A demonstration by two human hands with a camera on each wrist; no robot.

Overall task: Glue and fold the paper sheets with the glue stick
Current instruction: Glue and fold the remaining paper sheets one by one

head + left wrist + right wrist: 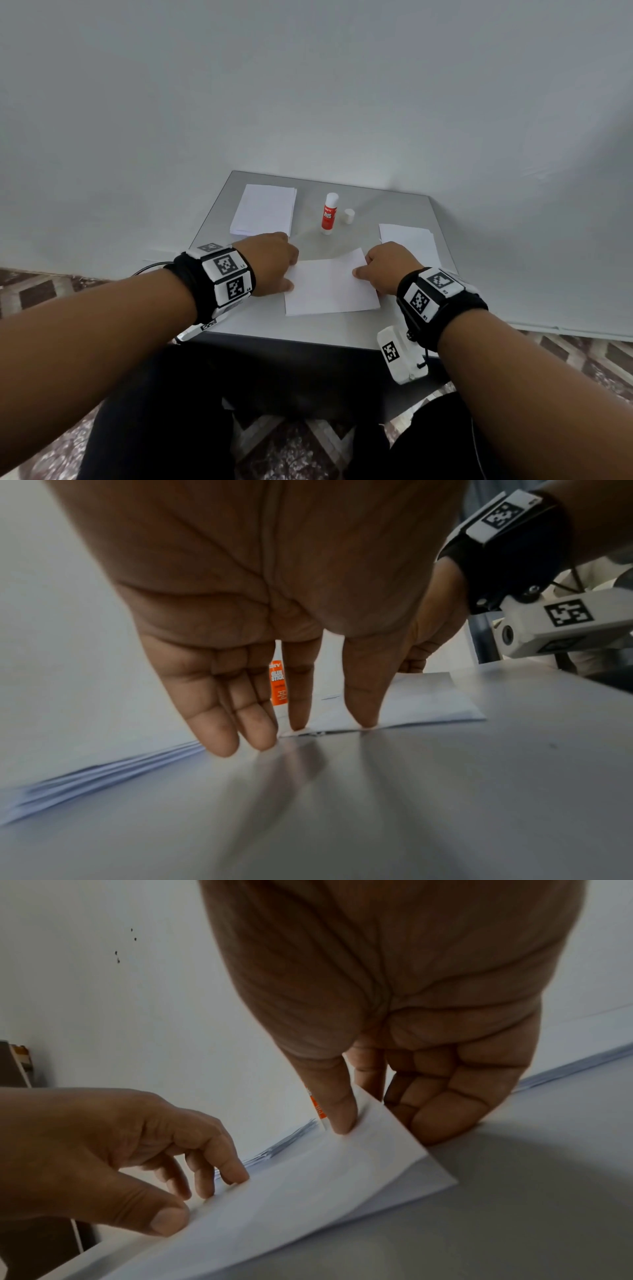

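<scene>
left hand (270, 263): fingers straight, tips pressing down on the left edge of the folded sheet (330, 287); from my left wrist i see the tips right on that edge, hand held open, nothing wrapped in it.
right hand (385, 265): thumb on top of the sheet's right end, index finger behind the raised flap, so i'm pinching the paper; the other fingers curl against the table (342, 329).
folded sheet: near the front edge of the table, between my two hands, top flap lifted a little at the right end.
glue stick (329, 214): upright, uncapped, behind the sheet, mid table, apart from both hands.
cap (349, 216): standing just right of the glue stick.
paper stack (263, 209): back left, beyond my left hand.
second pile (409, 240): back right, partly hidden behind my right hand.
</scene>
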